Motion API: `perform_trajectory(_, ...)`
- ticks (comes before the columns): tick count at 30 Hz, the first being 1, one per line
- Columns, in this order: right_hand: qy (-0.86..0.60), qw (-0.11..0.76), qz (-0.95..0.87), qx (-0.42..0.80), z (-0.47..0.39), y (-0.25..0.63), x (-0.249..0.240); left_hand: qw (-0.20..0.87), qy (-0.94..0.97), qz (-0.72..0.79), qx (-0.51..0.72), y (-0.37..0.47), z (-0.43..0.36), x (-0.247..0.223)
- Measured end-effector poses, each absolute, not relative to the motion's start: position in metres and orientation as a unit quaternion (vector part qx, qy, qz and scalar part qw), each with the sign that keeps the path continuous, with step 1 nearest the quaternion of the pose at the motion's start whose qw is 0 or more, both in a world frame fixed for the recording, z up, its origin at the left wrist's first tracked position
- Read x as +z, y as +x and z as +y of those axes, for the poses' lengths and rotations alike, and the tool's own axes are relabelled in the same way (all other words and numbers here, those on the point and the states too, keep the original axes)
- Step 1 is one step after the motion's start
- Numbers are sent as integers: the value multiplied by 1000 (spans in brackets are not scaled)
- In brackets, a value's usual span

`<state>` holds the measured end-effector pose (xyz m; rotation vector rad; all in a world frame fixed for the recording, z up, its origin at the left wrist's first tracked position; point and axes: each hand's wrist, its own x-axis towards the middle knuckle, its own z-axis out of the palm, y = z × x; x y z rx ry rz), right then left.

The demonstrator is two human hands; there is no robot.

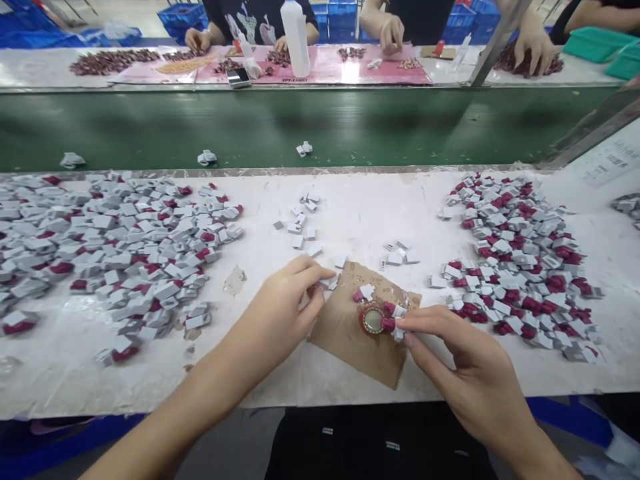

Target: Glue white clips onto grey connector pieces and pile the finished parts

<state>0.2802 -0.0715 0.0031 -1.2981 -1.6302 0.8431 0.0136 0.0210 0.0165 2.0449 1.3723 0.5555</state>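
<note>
My left hand (285, 300) has its thumb and forefinger close together at a small grey plastic piece (330, 283), at the left edge of a brown cardboard piece (357, 353). Pinched in the fingertips of my right hand (467, 367) is a small maroon-and-grey plastic part (388, 324). Its maroon end is at the rim of a small round cap (373, 321), which lies on the cardboard. Another maroon-and-grey part (364, 293) rests just behind the cap. Loose grey pieces (399, 255) lie beyond the cardboard.
A wide pile of grey and maroon parts (150, 240) covers the left; another pile (520, 267) lies right. Beyond runs a green conveyor belt (390, 120) carrying a few grey pieces. Across it, other people's hands work near a white bottle (296, 40). A metal post (497, 43) stands right.
</note>
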Motion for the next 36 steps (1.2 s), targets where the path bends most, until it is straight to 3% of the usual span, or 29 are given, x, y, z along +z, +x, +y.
perform_trajectory(9, -511, 429, -671, 325, -69, 275, 4, 259, 766, 550, 208, -3, 3, 5)
perform_trajectory(20, -510, 444, -653, 341, -68, 274, 12, 333, 725, 533, 283, 5, -4, 5)
perform_trajectory(29, -483, 564, -468, 479, -59, 282, 16, 626, 533, 412, 392, 60, -5, 29)
perform_trajectory(36, -478, 609, -410, 482, -51, 283, 16, 719, 467, 357, 372, 84, 1, 33)
